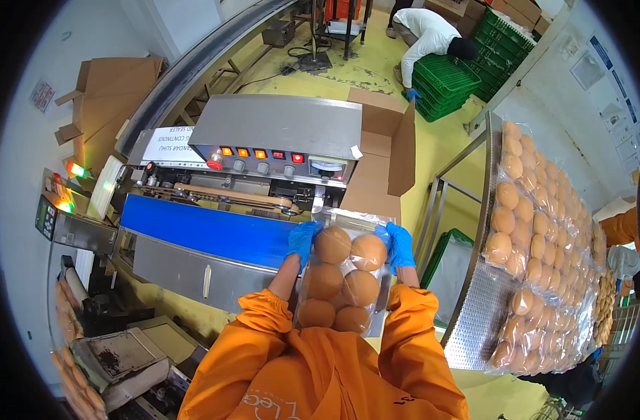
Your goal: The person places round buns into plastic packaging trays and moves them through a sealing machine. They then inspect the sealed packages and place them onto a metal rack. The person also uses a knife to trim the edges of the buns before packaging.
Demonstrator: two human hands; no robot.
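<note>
A clear plastic bag of several round brown buns (334,283) lies in front of my body at the right end of a blue conveyor belt (209,228). My left hand (302,241), in a blue glove, grips the bag's upper left corner beside the belt's end. The upper right corner is pinched in my right hand (399,244), also gloved in blue. Between my hands the open-looking end of the bag is stretched flat. Just beyond stands a steel continuous band sealer (278,126) with lit switches, knobs and a red button.
On the right, a perforated metal table (469,315) bears many bagged buns (546,236). An open cardboard box (372,163) is behind the sealer. Farther off, a person in white (430,31) bends over stacked green crates (443,84). A green crate (448,273) sits below the table.
</note>
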